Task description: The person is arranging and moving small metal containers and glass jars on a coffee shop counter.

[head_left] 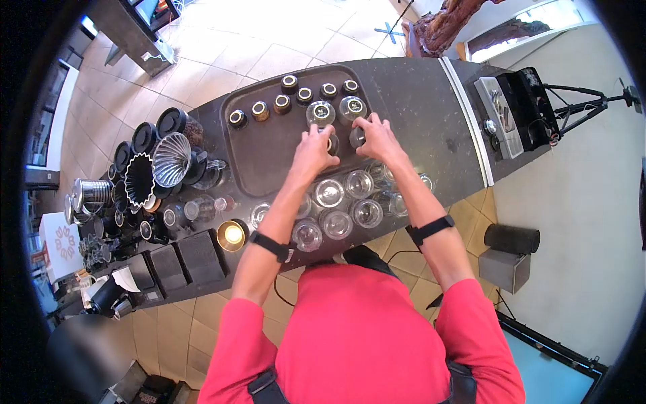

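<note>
My left hand (pixel 315 153) is curled around a clear glass (pixel 332 144) low over the brown tray (pixel 266 158). Close beside it, my right hand (pixel 380 141) grips a second clear glass (pixel 357 138) from its right side. Just beyond my fingers, two larger glass vessels with round logos, a left one (pixel 320 113) and a right one (pixel 352 109), stand on the tray. Behind them runs a row of several small dark-topped jars (pixel 282 104). On my side of the tray, clear glasses (pixel 330 193) cluster on the counter under my forearms.
Ribbed drippers (pixel 172 159) and black-lidded canisters (pixel 171 122) crowd the counter's left. A gold-rimmed bowl (pixel 232 235) sits near the front edge beside dark flat trays (pixel 197 258). A white strip (pixel 468 121) crosses the dark counter (pixel 420 101) at right, before a metal utensil tray (pixel 498 116).
</note>
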The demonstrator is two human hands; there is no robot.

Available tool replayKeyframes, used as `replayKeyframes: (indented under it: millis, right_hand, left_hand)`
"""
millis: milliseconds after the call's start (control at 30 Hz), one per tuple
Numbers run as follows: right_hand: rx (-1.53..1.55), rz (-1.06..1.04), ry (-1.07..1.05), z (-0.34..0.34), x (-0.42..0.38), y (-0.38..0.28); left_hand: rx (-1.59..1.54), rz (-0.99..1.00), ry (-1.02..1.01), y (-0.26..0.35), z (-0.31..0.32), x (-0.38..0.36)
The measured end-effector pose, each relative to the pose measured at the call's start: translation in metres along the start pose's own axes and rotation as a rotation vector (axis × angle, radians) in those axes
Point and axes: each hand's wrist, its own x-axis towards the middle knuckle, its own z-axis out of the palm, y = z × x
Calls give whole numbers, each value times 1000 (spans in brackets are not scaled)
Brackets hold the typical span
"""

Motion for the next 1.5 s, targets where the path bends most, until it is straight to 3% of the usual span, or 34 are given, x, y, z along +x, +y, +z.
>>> replayKeyframes:
  millis: [100, 200, 267, 300, 367, 400, 467, 633, 1100, 1500]
  right_hand:
    - [129, -21, 102, -34, -21, -7]
    - [311, -95, 207, -63, -47, -3]
    - [594, -138, 265, -81, -69, -3]
    - [594, -149, 265, -89, -80, -4]
    - [1159, -51, 110, -98, -105, -6]
    - [1160, -64, 105, -99, -117, -4]
    - [1538, -121, 41, -98, -138, -2]
    - [1819, -164, -73, -83, -172, 3]
    - [1888, -334, -631, -10, -228, -20]
    - [1584, -463, -976, 40, -306, -186]
  left_hand:
    - [-194, -28, 75, 0, -35, -8]
    - [-432, 71, 203, -4, -67, -30]
    - [-843, -2, 111, 0, -90, -49]
    - [-1017, 8, 103, 2, -95, -60]
    - [-1167, 30, 128, 8, -106, -83]
    - [-1318, 57, 146, 10, -108, -94]
    - [-1366, 57, 164, 10, -105, -117]
    - [-1495, 13, 262, 24, -92, -184]
    - [-1309, -197, 904, 103, -40, -384]
    - [-1252, -202, 1432, 89, 0, -616]
